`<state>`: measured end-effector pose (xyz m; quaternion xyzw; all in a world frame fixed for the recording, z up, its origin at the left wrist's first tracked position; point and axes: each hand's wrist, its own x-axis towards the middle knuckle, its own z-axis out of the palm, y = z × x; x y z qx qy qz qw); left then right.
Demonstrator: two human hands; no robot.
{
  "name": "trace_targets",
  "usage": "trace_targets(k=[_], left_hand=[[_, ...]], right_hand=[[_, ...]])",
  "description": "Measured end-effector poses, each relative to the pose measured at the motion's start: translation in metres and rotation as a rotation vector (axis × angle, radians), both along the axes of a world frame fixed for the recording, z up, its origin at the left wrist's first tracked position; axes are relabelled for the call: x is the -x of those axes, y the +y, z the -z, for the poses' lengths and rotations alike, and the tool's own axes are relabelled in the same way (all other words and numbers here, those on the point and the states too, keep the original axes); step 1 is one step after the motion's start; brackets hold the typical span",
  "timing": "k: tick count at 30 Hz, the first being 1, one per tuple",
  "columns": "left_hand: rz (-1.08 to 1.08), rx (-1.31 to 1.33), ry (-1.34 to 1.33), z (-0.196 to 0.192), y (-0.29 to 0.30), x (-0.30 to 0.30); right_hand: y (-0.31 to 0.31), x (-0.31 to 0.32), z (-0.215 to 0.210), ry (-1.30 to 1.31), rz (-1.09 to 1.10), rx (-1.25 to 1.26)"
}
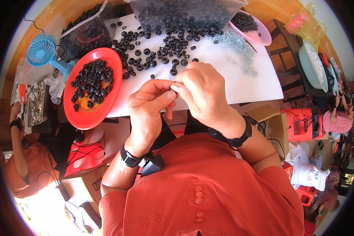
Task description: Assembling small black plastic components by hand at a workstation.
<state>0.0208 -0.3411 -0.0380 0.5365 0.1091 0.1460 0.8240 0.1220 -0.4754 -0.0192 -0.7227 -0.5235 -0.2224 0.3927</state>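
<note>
Frame centre: my left hand point(149, 103) and right hand point(198, 92) pinch together on tiny black rubber grommet point(173, 87). Judge it light, soft, slippery; grip outer rim.

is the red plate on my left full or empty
Partly full. The red plate holds a loose heap of small black rings over its upper half, while its lower part shows bare red.
</note>
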Motion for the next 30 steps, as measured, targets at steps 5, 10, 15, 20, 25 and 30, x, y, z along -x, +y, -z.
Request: trace_targets(k=[5,10,15,20,25,30], left_hand=[[-0.015,0.027,0.021,0.002,0.000,0.004],[0.000,0.015,0.064,-0.001,-0.001,0.004],[-0.020,-0.020,0.077,0.004,-0.003,0.004],[-0.038,-0.041,0.091,0.004,-0.003,0.006],[-0.030,-0.021,0.106,0.002,-0.002,0.005],[-0.009,-0.055,0.091,-0.001,-0.002,0.004]], right_hand=[[-0.003,0.004,0.005,-0.035,-0.038,-0.023],[-0.007,-0.001,0.000,-0.088,-0.063,0.015],[-0.004,0.003,0.002,-0.166,-0.016,0.038],[-0.002,0.007,0.003,-0.103,-0.013,0.064],[-0.007,0.008,0.008,-0.109,-0.048,0.038],[-0.004,0.020,0.010,-0.046,-0.008,0.031]])
